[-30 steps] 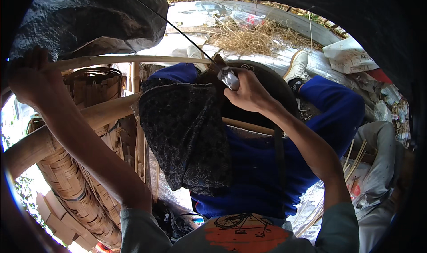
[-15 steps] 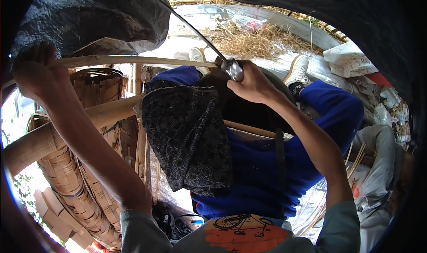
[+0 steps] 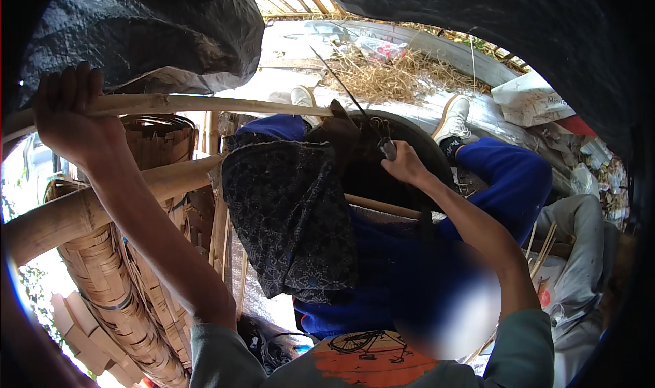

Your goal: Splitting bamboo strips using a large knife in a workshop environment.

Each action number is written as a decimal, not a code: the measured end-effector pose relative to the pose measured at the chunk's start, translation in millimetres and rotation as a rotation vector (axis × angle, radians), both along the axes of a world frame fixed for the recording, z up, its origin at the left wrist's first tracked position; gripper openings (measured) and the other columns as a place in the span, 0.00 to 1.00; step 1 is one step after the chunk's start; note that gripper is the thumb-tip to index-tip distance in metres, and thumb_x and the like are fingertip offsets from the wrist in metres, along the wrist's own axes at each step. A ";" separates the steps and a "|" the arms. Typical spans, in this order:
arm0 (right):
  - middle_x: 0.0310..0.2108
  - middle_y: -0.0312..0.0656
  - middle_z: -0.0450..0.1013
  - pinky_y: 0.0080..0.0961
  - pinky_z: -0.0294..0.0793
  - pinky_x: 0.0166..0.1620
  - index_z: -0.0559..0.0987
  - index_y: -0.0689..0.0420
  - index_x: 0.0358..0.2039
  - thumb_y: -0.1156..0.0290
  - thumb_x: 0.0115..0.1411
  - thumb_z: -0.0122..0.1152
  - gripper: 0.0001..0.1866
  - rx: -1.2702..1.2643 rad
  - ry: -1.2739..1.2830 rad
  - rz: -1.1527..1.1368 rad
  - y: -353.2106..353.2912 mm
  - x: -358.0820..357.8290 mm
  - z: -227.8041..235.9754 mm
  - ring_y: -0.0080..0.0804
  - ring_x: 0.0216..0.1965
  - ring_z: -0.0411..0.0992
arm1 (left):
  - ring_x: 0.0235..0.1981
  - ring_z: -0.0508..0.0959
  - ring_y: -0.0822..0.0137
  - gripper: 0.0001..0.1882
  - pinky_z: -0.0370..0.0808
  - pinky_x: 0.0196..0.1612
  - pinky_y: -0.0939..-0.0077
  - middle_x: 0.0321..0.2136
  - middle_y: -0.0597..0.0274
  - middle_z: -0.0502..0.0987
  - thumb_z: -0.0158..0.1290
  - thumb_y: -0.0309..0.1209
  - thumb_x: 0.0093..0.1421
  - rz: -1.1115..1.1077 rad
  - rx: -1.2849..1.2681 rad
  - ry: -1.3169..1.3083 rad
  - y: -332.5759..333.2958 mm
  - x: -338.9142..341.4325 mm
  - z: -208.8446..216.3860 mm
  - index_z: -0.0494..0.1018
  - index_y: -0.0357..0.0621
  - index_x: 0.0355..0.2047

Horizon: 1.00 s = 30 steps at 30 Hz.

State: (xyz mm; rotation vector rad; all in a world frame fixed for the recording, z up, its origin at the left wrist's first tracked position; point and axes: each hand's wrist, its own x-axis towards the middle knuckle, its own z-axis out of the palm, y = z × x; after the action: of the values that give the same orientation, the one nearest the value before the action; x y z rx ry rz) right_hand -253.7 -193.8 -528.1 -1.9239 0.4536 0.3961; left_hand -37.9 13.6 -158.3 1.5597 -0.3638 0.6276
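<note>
At the far left, my left hand is closed around a long pale bamboo strip. The strip runs roughly level to the right, and its far end reaches a dark wooden piece above my lap. My right hand grips the handle of a long, thin-looking knife, its blade slanting up and left. The blade is beyond the strip's end, over a dark round tub. A dark patterned cloth drapes over my left thigh.
A thick bamboo pole crosses on the left, by tall rolls of woven bamboo. Black plastic sheeting hangs overhead. Dry straw lies ahead. Another person's grey-trousered leg is at the right, near thin sticks.
My right hand has moved right and down with the knife, and the blade has drawn away from the strip's end. My left hand and its end of the strip have shifted slightly right.
</note>
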 end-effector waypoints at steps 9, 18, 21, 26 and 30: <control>0.15 0.47 0.66 0.39 0.65 0.29 0.66 0.63 0.20 0.69 0.44 0.54 0.10 0.149 -0.102 -0.009 0.5 19.3 44.9 0.42 0.21 0.68 | 0.21 0.53 0.72 0.16 0.54 0.24 0.80 0.20 0.64 0.55 0.37 0.37 0.64 -0.619 -0.236 0.350 38.0 -13.0 20.0 0.56 0.47 0.19; 0.13 0.42 0.66 0.33 0.65 0.20 0.66 0.61 0.20 0.72 0.46 0.54 0.08 0.226 0.057 -0.071 7.8 17.5 99.8 0.30 0.14 0.67 | 0.13 0.47 0.77 0.33 0.45 0.15 0.83 0.12 0.71 0.53 0.30 0.67 0.56 -0.427 -0.077 0.089 30.7 -12.6 -5.7 0.60 0.50 0.20; 0.13 0.39 0.63 0.32 0.64 0.22 0.65 0.61 0.20 0.72 0.46 0.54 0.09 0.260 -0.078 -0.002 15.8 21.6 121.9 0.29 0.15 0.65 | 0.13 0.48 0.77 0.32 0.45 0.15 0.84 0.11 0.72 0.52 0.28 0.65 0.58 -0.396 -0.076 0.099 23.3 -11.8 -1.4 0.61 0.50 0.19; 0.16 0.44 0.66 0.34 0.66 0.26 0.67 0.62 0.23 0.72 0.46 0.55 0.09 0.487 -0.065 0.034 31.3 4.6 127.9 0.32 0.22 0.69 | 0.12 0.45 0.77 0.32 0.43 0.14 0.82 0.10 0.71 0.49 0.26 0.63 0.60 -0.091 -0.013 0.009 -35.8 -35.8 -3.1 0.56 0.51 0.13; 0.23 0.53 0.73 0.35 0.72 0.30 0.72 0.66 0.29 0.70 0.46 0.56 0.13 0.223 0.224 0.002 35.3 -13.0 45.3 0.41 0.28 0.75 | 0.10 0.43 0.78 0.31 0.42 0.13 0.83 0.08 0.73 0.46 0.25 0.60 0.63 -0.106 0.015 -0.014 -45.4 -34.9 -5.8 0.50 0.53 0.12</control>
State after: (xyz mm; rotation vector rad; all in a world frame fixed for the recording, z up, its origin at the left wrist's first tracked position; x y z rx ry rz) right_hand -266.7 -158.5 -482.7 -1.6708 0.5299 0.6412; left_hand -72.8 -31.8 -164.2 1.5406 -0.4596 0.5551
